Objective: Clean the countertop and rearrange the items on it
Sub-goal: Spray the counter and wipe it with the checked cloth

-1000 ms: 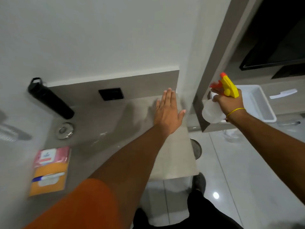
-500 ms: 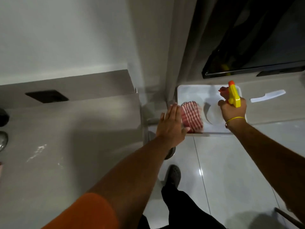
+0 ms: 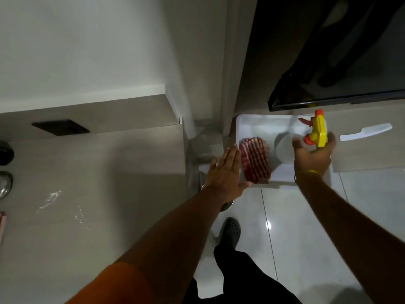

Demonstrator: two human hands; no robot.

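The grey countertop [image 3: 109,172] fills the left, with wet streaks [image 3: 50,200] on it. To its right a white tray [image 3: 258,126] holds a folded red-and-white striped cloth [image 3: 256,163] and a spray bottle [image 3: 318,131] with a yellow head and orange trigger. My left hand [image 3: 225,174] is flat with straight fingers, its fingertips at the left edge of the cloth. My right hand [image 3: 311,156] is blurred, fingers spread apart just in front of the spray bottle, which stands in the tray.
A black bottle [image 3: 5,152], a round metal piece [image 3: 4,185] and a packet's edge [image 3: 1,222] show at the counter's far left. A black socket plate [image 3: 59,127] sits in the backsplash. A dark screen [image 3: 328,99] hangs above the tray. Glossy tiled floor and my shoe [image 3: 230,231] lie below.
My view swung right from the counter to the tray. My right hand set the spray bottle down in the tray and spread its fingers. My left hand moved onto the cloth's edge.
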